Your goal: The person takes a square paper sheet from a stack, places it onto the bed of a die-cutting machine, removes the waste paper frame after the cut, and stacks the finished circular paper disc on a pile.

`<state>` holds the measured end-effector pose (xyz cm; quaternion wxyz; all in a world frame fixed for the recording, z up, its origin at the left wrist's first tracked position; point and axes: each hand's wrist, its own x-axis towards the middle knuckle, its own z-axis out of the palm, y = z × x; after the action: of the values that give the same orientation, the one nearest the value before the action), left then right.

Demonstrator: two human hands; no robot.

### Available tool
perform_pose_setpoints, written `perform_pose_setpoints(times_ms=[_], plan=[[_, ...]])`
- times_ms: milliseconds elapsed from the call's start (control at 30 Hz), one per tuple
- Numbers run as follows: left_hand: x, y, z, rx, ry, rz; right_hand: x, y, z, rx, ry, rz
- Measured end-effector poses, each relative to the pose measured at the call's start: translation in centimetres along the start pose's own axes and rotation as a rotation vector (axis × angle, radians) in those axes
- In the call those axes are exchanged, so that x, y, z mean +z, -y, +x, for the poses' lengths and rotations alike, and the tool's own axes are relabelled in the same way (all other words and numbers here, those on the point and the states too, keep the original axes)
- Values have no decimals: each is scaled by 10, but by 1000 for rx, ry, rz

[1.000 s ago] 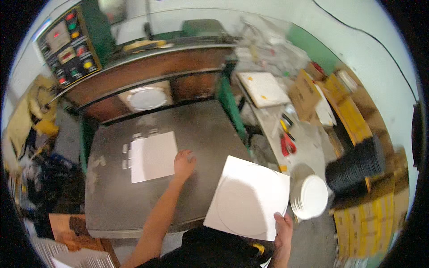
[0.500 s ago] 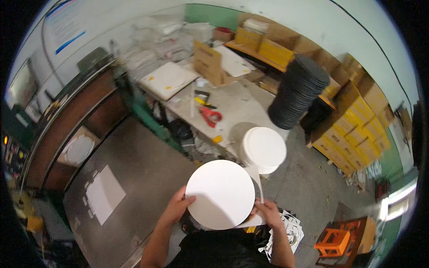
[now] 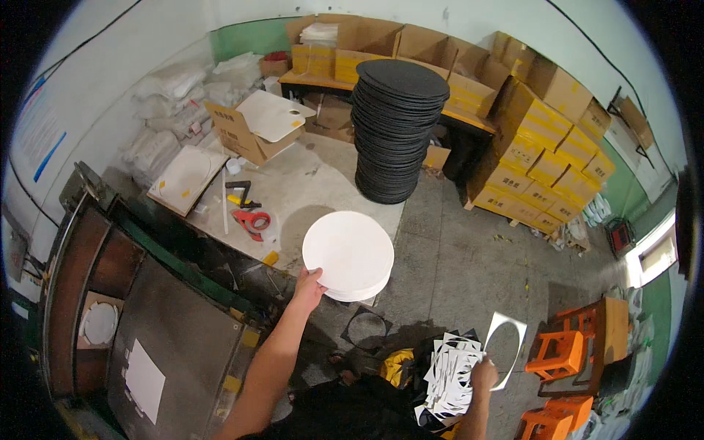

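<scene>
A thick stack of round white discs [image 3: 352, 290] stands at the table's front corner. My left hand [image 3: 306, 289] is closed on the edge of the top white disc [image 3: 348, 249], thumb on its upper face, with the disc lying on the stack or just over it. Low on the right, my right hand [image 3: 483, 375] is closed on a white sheet with a round cut-out [image 3: 518, 320]. This sheet stands upright beside a heap of similar white cut-out scraps [image 3: 447, 381]. My right fingers are partly hidden.
A tall stack of black discs [image 3: 400, 136] rises behind the white one. Red tape dispenser [image 3: 251, 221] and open carton [image 3: 238, 132] are on the table [image 3: 315, 176]. At left is a machine bed [image 3: 183, 330] bearing a white sheet. Orange stools [image 3: 557, 352] stand right.
The white disc in my left hand has moved from before my body to the stack. My right hand has carried the cut-out sheet right and down to the scrap heap. The view has turned right.
</scene>
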<state>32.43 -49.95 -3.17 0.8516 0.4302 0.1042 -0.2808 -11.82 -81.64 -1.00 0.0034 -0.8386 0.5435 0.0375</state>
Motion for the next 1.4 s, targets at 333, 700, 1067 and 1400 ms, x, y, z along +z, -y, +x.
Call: perform_pose_setpoints(times_ms=[333, 700, 1067, 1400], plan=[[-24, -6, 1, -71, -24, 187, 261, -19, 3, -951, 483, 6], [-227, 10, -417, 314, -928, 1181, 213, 318, -45, -760, 1359, 106], [-138, 211, -967, 81, -3356, 595, 181, 382, -300, -1246, 1392, -470], [-147, 274, -1048, 547, -2718, 49, 165, 324, -447, -1555, 1456, -719]])
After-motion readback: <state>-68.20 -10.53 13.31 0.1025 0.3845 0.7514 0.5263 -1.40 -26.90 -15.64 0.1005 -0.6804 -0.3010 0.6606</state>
